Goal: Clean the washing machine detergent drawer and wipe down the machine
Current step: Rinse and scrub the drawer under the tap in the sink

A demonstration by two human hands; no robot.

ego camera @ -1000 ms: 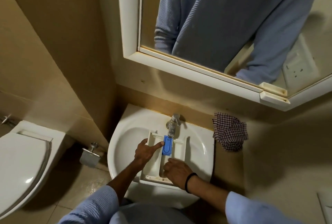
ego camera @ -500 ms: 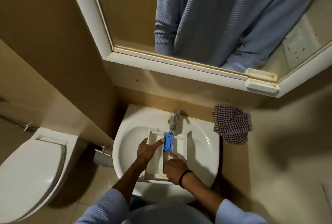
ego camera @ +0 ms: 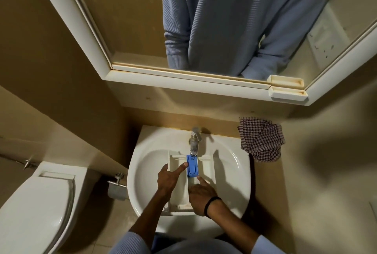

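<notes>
Detergent drawer [ego camera: 207,169] lies in sink [ego camera: 230,164], under tap [ego camera: 194,141]. Blue insert [ego camera: 192,166] in drawer's middle compartment. Left hand [ego camera: 168,178]: grip released, straight forefinger touching insert. Right hand [ego camera: 201,194] over drawer's near end, grip cannot tell. Checked cloth [ego camera: 262,141] right of sink.

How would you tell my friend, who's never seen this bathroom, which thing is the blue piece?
Find the white washbasin under the mirror; a white detergent drawer lies in its bowl, below the tap. In the drawer's middle channel, under the spout, sits an oblong insert that the left hand touches with a fingertip. It alone is bright blue; the drawer and basin are white.
</notes>
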